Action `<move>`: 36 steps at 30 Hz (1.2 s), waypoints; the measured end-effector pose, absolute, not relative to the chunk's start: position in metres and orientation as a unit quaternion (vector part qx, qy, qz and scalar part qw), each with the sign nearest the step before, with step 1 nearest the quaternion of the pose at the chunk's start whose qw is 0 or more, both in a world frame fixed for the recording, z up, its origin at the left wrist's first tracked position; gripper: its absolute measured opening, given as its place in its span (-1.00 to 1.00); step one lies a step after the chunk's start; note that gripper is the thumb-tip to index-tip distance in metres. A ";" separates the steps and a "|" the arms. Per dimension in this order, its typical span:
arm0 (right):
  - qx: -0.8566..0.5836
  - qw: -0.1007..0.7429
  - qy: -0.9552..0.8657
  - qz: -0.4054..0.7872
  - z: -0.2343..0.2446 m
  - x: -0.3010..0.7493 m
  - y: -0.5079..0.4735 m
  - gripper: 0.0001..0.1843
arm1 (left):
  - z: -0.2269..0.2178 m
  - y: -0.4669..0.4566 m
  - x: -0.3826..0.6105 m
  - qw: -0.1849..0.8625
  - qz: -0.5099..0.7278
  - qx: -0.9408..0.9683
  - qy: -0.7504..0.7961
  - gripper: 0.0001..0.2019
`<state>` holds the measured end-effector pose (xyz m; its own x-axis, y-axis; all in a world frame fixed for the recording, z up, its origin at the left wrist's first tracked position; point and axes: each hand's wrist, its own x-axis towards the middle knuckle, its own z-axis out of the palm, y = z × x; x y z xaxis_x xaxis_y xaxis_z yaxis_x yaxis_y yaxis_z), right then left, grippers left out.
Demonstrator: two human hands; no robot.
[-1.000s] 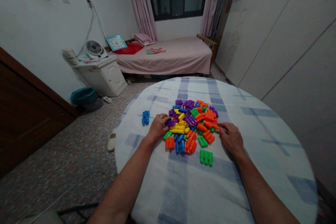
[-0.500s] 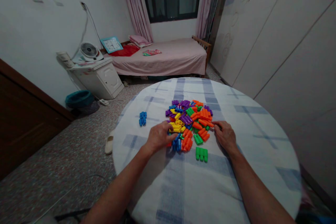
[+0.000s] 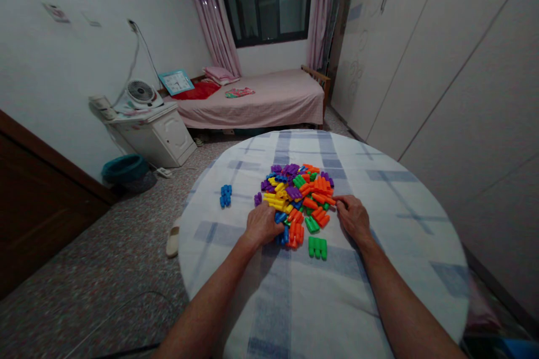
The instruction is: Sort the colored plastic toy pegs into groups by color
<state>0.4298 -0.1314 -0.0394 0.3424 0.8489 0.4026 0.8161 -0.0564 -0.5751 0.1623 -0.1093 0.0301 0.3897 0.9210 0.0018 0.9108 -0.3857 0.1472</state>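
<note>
Left hand [image 3: 263, 225] on plastic blocks [image 3: 298, 190], teal bin [image 3: 124, 169] well apart (contents unseen)

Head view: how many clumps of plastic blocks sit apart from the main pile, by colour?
Blue clump: 1
Purple clump: 1
Green clump: 1
Total apart from the main pile: 3
</note>
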 end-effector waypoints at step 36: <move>-0.728 0.384 -0.568 0.028 -0.036 0.428 -0.133 -0.65 | -0.028 -0.046 0.033 0.063 0.470 0.496 0.727 -0.56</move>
<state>0.4282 -0.1328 -0.0357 0.3534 0.8475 0.3961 0.8052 -0.0601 -0.5899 0.0327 -0.0456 -0.0284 -0.5002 0.7809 0.3741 0.6615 0.0658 0.7470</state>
